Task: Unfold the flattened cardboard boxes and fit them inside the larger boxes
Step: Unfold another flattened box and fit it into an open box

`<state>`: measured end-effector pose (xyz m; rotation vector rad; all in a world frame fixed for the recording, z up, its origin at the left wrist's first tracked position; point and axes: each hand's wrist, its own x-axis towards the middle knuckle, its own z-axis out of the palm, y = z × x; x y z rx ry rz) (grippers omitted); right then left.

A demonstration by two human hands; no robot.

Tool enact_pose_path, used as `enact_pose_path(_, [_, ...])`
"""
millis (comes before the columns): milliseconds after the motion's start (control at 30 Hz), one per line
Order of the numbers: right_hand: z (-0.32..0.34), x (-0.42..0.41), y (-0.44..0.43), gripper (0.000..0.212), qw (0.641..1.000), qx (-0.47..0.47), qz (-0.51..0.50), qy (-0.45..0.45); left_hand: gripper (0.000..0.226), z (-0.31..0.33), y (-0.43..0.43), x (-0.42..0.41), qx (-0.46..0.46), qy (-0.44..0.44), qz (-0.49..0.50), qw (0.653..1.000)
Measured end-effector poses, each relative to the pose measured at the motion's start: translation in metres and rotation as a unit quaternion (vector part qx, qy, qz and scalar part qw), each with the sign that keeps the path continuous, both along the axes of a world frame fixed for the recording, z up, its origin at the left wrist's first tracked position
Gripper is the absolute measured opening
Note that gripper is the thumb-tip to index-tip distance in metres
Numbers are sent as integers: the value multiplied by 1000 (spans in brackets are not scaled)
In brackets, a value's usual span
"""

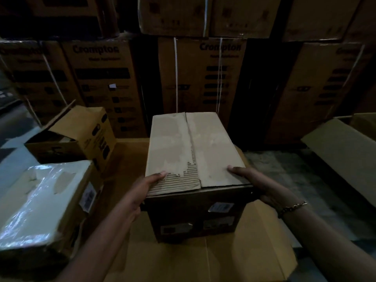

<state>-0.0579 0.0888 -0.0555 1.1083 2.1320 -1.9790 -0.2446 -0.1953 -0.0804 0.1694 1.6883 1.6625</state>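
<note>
A brown cardboard box (193, 151) with its two top flaps folded flat stands in the middle, over a larger sheet of cardboard (183, 259). Torn paper exposes the ribbing at the near left flap edge. My left hand (140, 192) grips the box's near left corner, thumb on top. On the near right corner sits my right hand (262, 186), thumb over the flap, a bracelet on the wrist. Labels show on the box's near face.
An open, tilted small box (81, 135) lies at the left. In front of it stands a box with white foam packing under plastic (36, 200). A large open box (345, 155) is at the right. Stacked strapped cartons (201, 78) form a wall behind.
</note>
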Motion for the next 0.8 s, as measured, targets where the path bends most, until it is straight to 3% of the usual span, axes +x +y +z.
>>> enact_pose_path(133, [-1, 20, -7, 79, 997, 20, -23, 72, 87, -4, 2, -3, 23, 55, -12, 998])
enact_pose_path(333, [3, 64, 2, 45, 977, 18, -106, 182, 66, 10, 48, 28, 80, 107, -14, 991])
enact_pose_path(433, [5, 95, 24, 54, 963, 46, -168, 205, 61, 24, 87, 59, 120, 152, -29, 981])
enact_pose_path(533, [15, 133, 53, 68, 949, 77, -198, 235, 82, 36, 130, 89, 148, 183, -55, 970])
enact_pose_path(667, [35, 190, 98, 55, 923, 123, -232, 280, 93, 44, 198, 129, 159, 198, -77, 964])
enact_pose_path(800, [51, 255, 154, 51, 911, 169, -250, 281, 81, 47, 271, 182, 166, 198, -102, 961])
